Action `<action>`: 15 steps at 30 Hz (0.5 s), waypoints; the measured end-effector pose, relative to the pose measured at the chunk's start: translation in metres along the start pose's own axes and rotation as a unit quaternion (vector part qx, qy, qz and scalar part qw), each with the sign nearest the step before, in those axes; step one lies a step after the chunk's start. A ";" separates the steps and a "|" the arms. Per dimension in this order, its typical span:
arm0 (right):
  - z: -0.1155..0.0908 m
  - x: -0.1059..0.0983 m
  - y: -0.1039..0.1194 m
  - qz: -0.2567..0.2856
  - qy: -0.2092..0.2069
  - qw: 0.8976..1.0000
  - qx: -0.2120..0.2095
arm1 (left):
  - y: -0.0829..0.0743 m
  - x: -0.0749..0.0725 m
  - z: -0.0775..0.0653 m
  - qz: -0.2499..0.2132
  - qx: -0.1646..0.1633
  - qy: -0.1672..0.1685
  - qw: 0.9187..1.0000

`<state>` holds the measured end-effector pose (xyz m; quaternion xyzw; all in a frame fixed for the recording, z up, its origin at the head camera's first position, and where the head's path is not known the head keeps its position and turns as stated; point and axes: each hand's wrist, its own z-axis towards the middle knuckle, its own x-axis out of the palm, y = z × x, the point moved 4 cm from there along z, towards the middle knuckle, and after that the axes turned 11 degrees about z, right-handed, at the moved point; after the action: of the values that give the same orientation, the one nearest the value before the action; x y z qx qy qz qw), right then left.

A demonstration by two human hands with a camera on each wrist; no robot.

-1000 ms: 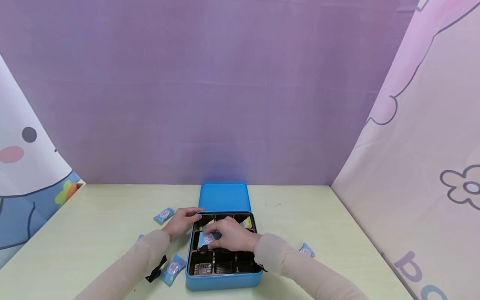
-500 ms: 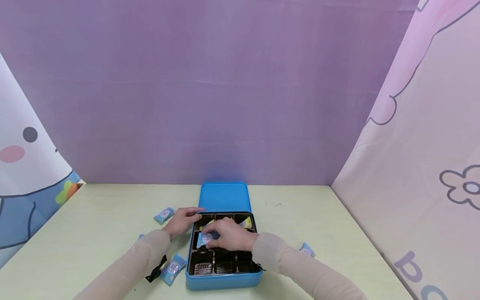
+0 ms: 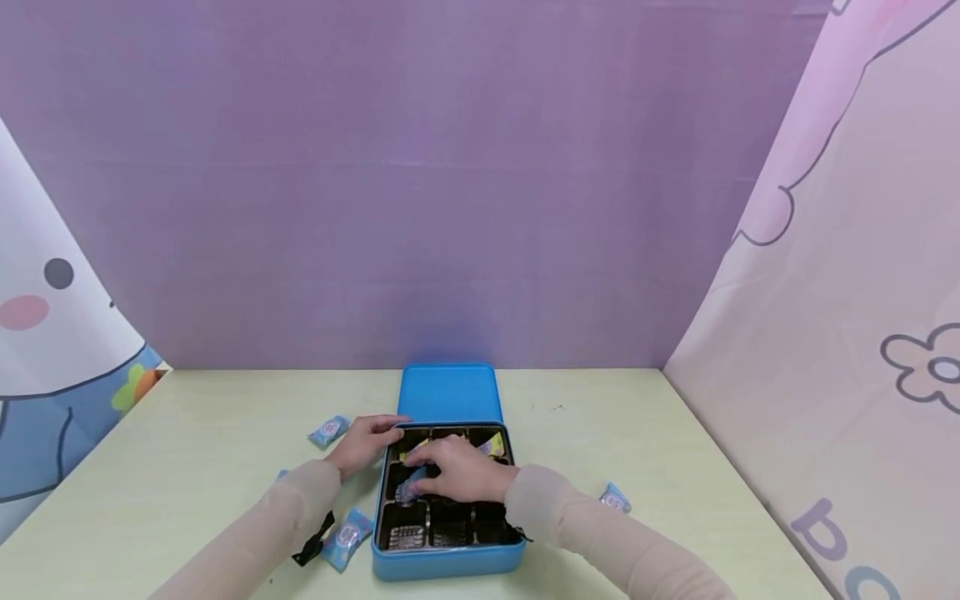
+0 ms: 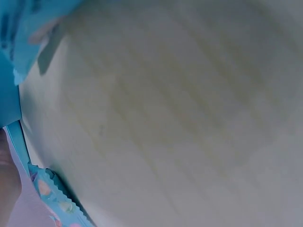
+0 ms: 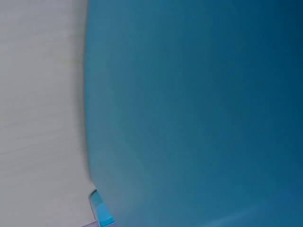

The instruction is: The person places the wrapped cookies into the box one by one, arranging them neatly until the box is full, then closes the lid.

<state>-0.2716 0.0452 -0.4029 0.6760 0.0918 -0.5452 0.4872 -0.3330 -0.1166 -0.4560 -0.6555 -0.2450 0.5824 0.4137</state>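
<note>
An open blue box (image 3: 448, 567) holds a dark divided tray. My right hand (image 3: 468, 471) is over its middle row, with a small blue wrapped candy (image 3: 409, 490) between thumb and fingers in the left compartment. The candy is tilted and partly covered by the hand. My left hand (image 3: 363, 446) rests at the box's far left corner, its fingers along the rim near the hinge side. Yellow wrapped candies (image 3: 493, 445) show in the far row. In the right wrist view the blue box wall (image 5: 180, 113) fills most of the picture; the hand is out of sight there.
Blue wrapped candies lie left of the box, one far (image 3: 328, 431), one near (image 3: 347, 539), and one mostly hidden by the left sleeve. Another candy (image 3: 615, 497) lies to the right. The blue lid (image 3: 450, 393) lies back behind the box, close to the purple backdrop (image 3: 420, 183).
The candy under my right hand has tipped down into the left middle compartment, and less of its printed face shows. My left hand has stayed at the box corner.
</note>
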 end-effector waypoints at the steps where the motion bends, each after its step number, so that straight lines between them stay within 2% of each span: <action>1: 0.000 0.000 0.000 -0.001 0.001 1.000 0.000 | 0.000 0.000 0.000 0.000 0.000 -0.001 1.000; 15: -0.001 -0.002 0.000 -0.001 0.007 1.000 0.003 | 0.001 0.000 0.002 0.000 -0.002 -0.002 1.000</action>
<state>-0.2717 0.0465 -0.4013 0.6810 0.0941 -0.5413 0.4842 -0.3348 -0.1168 -0.4573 -0.6551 -0.2472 0.5830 0.4122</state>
